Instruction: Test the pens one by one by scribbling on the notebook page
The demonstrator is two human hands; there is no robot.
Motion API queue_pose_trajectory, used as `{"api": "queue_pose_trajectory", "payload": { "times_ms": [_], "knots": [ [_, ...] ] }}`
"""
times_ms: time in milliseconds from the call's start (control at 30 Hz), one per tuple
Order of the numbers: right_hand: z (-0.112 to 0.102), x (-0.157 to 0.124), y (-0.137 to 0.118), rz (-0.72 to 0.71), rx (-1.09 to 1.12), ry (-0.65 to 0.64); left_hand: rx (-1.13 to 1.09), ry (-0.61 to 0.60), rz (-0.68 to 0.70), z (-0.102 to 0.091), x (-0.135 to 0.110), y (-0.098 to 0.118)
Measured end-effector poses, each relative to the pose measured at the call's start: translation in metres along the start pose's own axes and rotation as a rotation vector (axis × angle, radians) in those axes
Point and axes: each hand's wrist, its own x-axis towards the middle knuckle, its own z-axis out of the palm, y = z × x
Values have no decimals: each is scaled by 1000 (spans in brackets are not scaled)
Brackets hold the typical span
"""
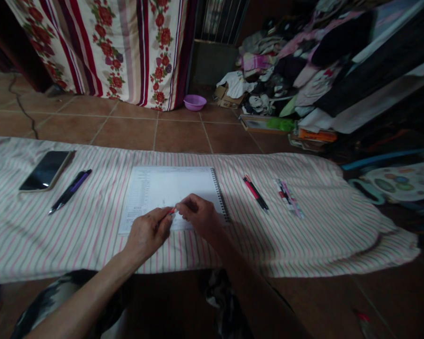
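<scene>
A spiral notebook [162, 188] lies open on a striped cloth [304, 226] spread over the floor. Both my hands meet over its lower edge. My left hand [147, 231] is closed around a small red-tipped pen [171, 212]. My right hand [199, 215] pinches the same pen at its tip end. Most of the pen is hidden inside my fingers.
A dark phone [45, 170] and a blue pen [69, 190] lie on the cloth at left. A red and black pen [256, 192] and a patterned pen [289, 197] lie at right. Beyond are tiled floor, a purple bowl [194, 101], a floral curtain [127, 47] and piled clothes [304, 61].
</scene>
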Motion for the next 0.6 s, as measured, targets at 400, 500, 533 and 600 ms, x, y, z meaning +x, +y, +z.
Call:
{"api": "queue_pose_trajectory", "payload": {
  "times_ms": [400, 500, 533, 600],
  "knots": [
    [3, -1, -1, -51, -416, 98, 100, -12, 74, 2, -2, 1],
    [6, -1, 4, -74, -525, 131, 126, 9, 113, 4, -3, 1],
    [6, -1, 5, -77, -555, 140, 134, 19, 125, 4, -3, 1],
    [7, -1, 5, -68, -601, 150, 149, 32, 141, 4, -3, 2]
  ]
}}
